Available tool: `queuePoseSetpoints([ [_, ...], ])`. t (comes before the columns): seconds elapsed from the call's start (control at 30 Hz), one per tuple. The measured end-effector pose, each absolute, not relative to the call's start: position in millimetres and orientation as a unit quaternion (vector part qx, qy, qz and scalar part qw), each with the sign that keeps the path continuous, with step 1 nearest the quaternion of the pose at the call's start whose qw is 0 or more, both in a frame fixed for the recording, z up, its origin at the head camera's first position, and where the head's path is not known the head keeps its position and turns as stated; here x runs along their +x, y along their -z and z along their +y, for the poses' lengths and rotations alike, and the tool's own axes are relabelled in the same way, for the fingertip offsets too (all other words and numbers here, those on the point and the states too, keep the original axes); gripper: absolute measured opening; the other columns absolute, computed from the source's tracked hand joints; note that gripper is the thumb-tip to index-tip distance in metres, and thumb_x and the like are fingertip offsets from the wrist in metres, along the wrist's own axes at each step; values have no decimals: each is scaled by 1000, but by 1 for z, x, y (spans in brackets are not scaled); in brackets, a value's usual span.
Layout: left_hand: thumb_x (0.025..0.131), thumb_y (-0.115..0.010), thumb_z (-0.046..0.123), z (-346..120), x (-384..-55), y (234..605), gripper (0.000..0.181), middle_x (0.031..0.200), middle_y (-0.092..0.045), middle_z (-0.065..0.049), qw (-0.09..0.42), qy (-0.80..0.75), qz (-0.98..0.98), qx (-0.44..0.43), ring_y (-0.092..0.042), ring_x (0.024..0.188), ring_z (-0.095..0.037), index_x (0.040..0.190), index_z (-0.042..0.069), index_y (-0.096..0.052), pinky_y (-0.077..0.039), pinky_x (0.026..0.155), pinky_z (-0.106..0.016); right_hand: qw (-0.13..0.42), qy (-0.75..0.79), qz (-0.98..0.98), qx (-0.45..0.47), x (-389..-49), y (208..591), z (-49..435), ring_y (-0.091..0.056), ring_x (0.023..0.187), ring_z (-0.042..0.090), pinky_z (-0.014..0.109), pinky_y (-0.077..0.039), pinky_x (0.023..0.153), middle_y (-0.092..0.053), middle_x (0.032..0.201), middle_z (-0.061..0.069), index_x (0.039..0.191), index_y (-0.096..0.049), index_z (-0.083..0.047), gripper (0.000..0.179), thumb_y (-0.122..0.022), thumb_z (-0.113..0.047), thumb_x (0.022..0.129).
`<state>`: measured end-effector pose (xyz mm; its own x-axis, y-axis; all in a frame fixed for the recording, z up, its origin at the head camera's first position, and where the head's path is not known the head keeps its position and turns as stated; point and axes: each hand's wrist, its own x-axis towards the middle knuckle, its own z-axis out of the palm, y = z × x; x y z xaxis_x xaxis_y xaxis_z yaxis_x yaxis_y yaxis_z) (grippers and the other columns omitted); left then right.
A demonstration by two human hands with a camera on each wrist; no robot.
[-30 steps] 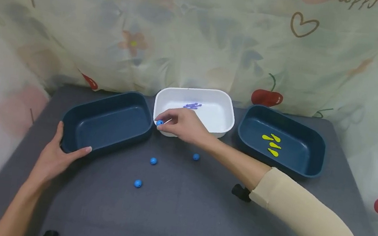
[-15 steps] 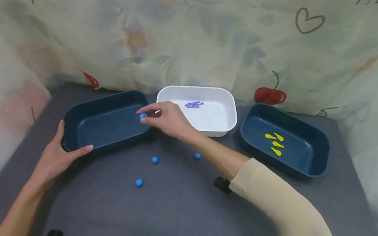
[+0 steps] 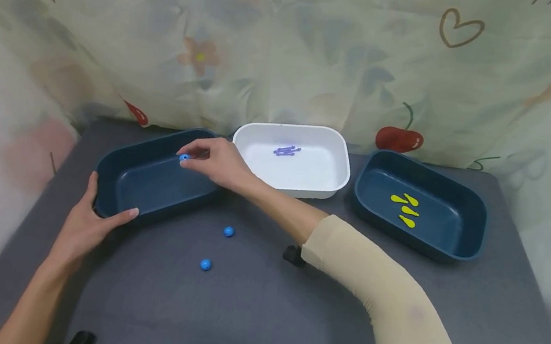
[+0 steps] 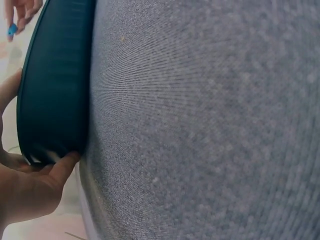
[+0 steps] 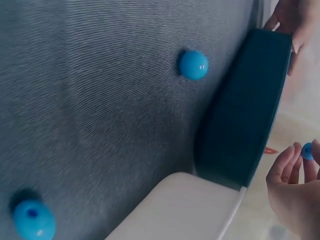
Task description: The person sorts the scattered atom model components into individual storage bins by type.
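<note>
- Bead pinched between the right hand's thumb and fingers, at its left end; round, so no long axis; held above the left tray's rim
- Left tray below the right hand, long axis slanting away from the left hand, which grips its near-left corner; raised walls surround the spot beneath
- Rightward of the right hand: white tray with purple pieces; farther, right tray with yellow pieces
- Nearer the person: loose bead, second bead, both on the counter

Left grip at end of dark tray, blue bead in right grip
</note>
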<state>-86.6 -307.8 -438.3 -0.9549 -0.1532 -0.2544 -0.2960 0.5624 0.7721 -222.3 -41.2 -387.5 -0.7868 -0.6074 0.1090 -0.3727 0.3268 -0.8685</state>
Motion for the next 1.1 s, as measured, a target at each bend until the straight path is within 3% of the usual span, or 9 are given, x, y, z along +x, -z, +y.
queuePoseSetpoints([
  [0.33,88,-71,52,-311,-86,438,114,163,13,-13,76,-454,877,-134,4,147,-47,153,32,21,-14,106,-74,119,476,818,-300,-237,406,-71,-62,89,2,18,-48,74,-72,101,-9,115,-75,-16,24,-70,-26,94],
  [0.83,87,-71,53,-307,-88,439,114,163,12,-13,81,-454,876,-140,3,148,-47,153,32,20,-14,107,-74,170,467,821,-280,-247,425,-103,-66,76,10,18,-50,66,-72,92,-8,113,-75,-14,23,-72,-24,93],
  [1.1,87,-72,51,-308,-87,439,115,163,12,-11,71,-466,872,-135,4,148,-45,153,33,20,-13,108,-72,180,427,849,-254,-253,433,-120,-64,68,3,16,-47,64,-71,81,-9,106,-77,-16,19,-77,-24,89],
])
